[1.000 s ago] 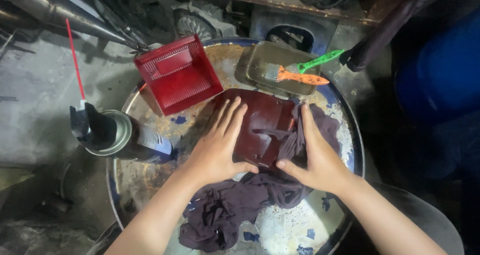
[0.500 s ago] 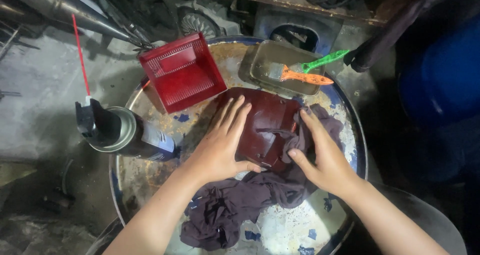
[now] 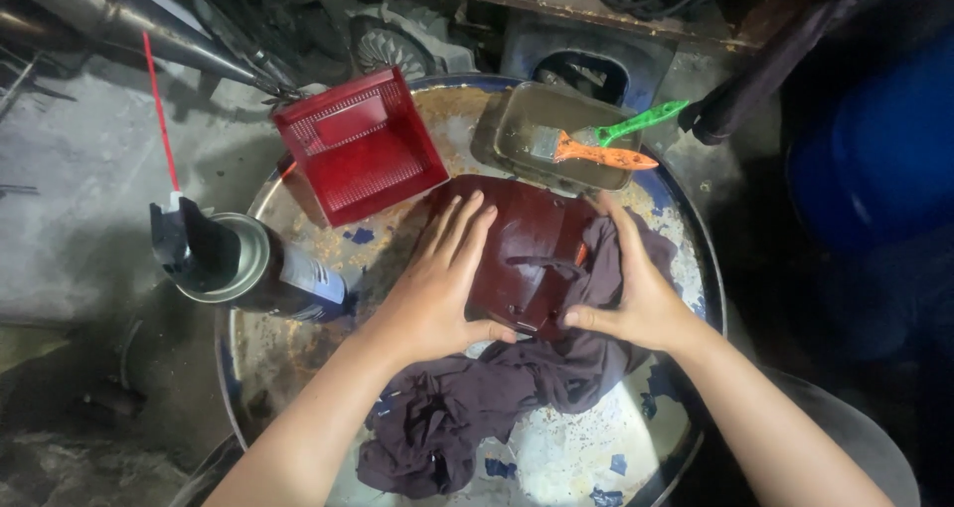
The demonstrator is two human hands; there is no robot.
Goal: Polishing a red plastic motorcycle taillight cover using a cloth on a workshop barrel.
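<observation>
The left hand (image 3: 437, 288) lies flat on a plastic cover (image 3: 527, 244), with the right hand (image 3: 636, 288) just beside it on the same cover's other edge, over a cloth (image 3: 497, 398) that trails back toward the wrists. All rest on a drum top (image 3: 288, 348). Beyond the left hand's fingertips sits a ribbed lens (image 3: 358, 149); beyond the right hand, a tray (image 3: 517, 129) with two brushes (image 3: 596, 144) in it. Left of the left hand stands a spray can (image 3: 243, 263).

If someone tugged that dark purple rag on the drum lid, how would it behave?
Probably floppy: the rag lies crumpled in loose folds. It likely weighs little. The right hand presses part of it, so it might snag there.
</observation>
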